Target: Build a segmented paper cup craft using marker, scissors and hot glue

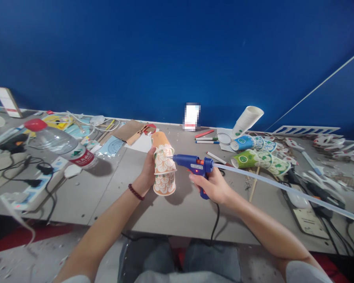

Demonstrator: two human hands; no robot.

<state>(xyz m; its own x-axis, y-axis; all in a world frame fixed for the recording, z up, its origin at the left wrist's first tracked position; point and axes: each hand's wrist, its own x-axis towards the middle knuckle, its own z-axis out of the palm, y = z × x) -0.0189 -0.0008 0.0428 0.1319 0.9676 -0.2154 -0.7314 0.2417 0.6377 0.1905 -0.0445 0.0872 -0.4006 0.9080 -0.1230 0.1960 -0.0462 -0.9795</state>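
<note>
My left hand (149, 168) is wrapped round the far side of a stack of orange-patterned paper cups (164, 160), held tilted above the grey table. Three cups seem joined in a row, their rims showing as white rings. In my right hand (214, 184) is a blue hot glue gun (191, 163) with its red light lit. Its nozzle tip points left, at or very close to the side of the cups; whether it touches I cannot tell. A long translucent glue stick (271, 180) runs out of its back to the right.
Blue (249, 142) and green paper cup rows (259, 162) lie right, near a leaning stack of white cups (247, 120). Markers (207, 141) lie at the back. A water bottle (67, 147) and power strip (41, 188) are left. The gun's black cord (216, 224) hangs over the table edge.
</note>
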